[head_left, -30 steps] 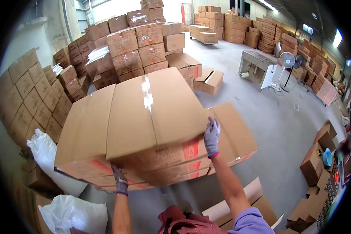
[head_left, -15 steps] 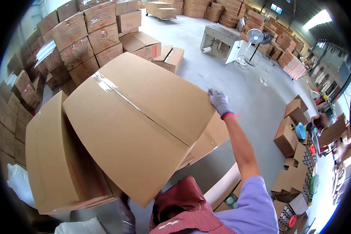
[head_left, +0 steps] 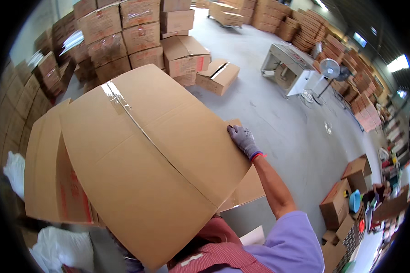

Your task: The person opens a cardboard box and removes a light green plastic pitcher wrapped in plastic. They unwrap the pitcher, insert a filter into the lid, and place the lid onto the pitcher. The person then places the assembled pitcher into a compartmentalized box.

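Note:
A large brown cardboard box [head_left: 155, 150], closed along a taped centre seam, fills the middle, tilted toward me. My right hand [head_left: 244, 140], in a grey glove with a purple cuff, grips its right edge with curled fingers. My left hand does not show; the box hides the area where it would be. Under the box, at its right, another piece of cardboard [head_left: 248, 189] sticks out. Close against its left side stands a second large cardboard box [head_left: 43, 168] with red print on its side.
Stacked cartons [head_left: 105, 43] rise at the back left, with a smaller taped carton [head_left: 217, 76] on the floor. Farther right stand a grey metal table [head_left: 288, 68] and a fan [head_left: 329, 68]. White plastic bags [head_left: 64, 248] lie lower left. Open boxes [head_left: 336, 204] and people are at right.
My view has swung left, so the background sits farther right. The large box and my right hand have shifted left and nearer to me, the hand still on the edge.

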### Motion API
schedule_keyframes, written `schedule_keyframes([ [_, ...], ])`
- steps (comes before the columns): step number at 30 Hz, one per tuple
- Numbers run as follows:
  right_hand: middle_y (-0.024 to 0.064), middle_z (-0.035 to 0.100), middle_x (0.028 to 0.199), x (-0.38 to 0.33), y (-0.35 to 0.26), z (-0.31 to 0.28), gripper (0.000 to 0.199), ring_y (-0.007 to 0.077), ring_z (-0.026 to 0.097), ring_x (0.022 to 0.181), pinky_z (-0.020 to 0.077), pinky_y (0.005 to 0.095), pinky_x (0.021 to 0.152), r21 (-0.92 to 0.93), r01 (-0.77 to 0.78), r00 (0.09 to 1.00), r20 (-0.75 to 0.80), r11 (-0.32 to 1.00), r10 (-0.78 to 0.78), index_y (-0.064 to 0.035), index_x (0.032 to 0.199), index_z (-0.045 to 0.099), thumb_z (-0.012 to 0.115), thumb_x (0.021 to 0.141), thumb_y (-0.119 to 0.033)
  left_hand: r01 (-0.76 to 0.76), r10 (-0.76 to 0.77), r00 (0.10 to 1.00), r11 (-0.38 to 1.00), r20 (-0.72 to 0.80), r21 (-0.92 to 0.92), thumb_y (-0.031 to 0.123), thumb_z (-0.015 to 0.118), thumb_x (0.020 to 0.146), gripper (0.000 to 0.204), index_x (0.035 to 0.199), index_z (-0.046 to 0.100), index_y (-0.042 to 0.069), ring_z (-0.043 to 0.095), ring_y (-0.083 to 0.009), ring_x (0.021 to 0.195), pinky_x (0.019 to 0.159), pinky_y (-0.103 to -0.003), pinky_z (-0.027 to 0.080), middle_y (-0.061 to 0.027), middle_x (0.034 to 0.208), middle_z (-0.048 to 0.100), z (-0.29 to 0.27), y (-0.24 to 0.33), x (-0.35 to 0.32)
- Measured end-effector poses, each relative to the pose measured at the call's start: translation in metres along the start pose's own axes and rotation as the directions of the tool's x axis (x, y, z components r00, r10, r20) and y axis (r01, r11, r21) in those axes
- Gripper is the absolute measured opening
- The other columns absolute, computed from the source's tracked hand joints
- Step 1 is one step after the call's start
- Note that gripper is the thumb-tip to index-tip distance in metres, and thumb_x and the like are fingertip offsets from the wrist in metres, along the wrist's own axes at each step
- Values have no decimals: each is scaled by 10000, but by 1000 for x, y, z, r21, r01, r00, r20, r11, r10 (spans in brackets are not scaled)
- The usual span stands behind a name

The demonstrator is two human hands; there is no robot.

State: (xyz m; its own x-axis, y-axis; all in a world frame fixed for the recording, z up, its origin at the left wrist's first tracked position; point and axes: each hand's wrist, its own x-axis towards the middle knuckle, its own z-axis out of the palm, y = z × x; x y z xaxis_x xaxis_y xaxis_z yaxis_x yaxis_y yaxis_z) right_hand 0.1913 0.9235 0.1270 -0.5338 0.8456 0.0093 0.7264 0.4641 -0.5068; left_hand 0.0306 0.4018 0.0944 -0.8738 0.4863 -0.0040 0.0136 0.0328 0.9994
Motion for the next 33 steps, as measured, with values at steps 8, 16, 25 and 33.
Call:
schedule_keyframes([
  [8, 221, 634, 854, -58, 95, -26, 348, 411, 593, 862, 460, 506, 748, -75, -36, 999, 8, 997, 37, -70, 860, 593, 442, 939, -374, -26, 31, 997, 998, -72, 62, 435, 331, 988, 652, 1455, 217, -6, 247, -287, 1385, 1145, -362, 168, -189, 1501, 247, 91, 40, -50],
  [16, 250, 649, 968, -109, 264, 2, 455, 394, 599, 939, 446, 442, 820, 250, -297, 955, 79, 922, 286, 54, 1025, 624, 384, 945, -324, -158, 130, 981, 968, 146, 194, 438, 364, 976, 694, 1467, 177, -15, 196, -309, 1413, 1152, -358, 140, -218, 1517, 203, 145, 60, -22],
  [25, 182, 644, 718, -178, 389, -34, 499, 215, 527, 642, 427, 417, 581, 193, -395, 895, -141, 898, 424, 112, 891, 620, 427, 952, -344, -213, 82, 921, 924, 382, 316, 519, 332, 969, 752, 1420, 248, -78, 206, -356, 1405, 1146, -389, 147, -279, 1477, 251, 251, 10, 37],
  [33, 136, 551, 556, -160, 434, -107, 513, 210, 466, 535, 368, 445, 509, 102, -411, 869, -254, 906, 423, 100, 673, 580, 474, 896, -350, -107, 3, 900, 971, 435, 214, 674, 308, 900, 876, 1447, 219, -4, 191, -422, 1390, 1114, -556, 121, -273, 1480, 236, 321, -2, 63],
])
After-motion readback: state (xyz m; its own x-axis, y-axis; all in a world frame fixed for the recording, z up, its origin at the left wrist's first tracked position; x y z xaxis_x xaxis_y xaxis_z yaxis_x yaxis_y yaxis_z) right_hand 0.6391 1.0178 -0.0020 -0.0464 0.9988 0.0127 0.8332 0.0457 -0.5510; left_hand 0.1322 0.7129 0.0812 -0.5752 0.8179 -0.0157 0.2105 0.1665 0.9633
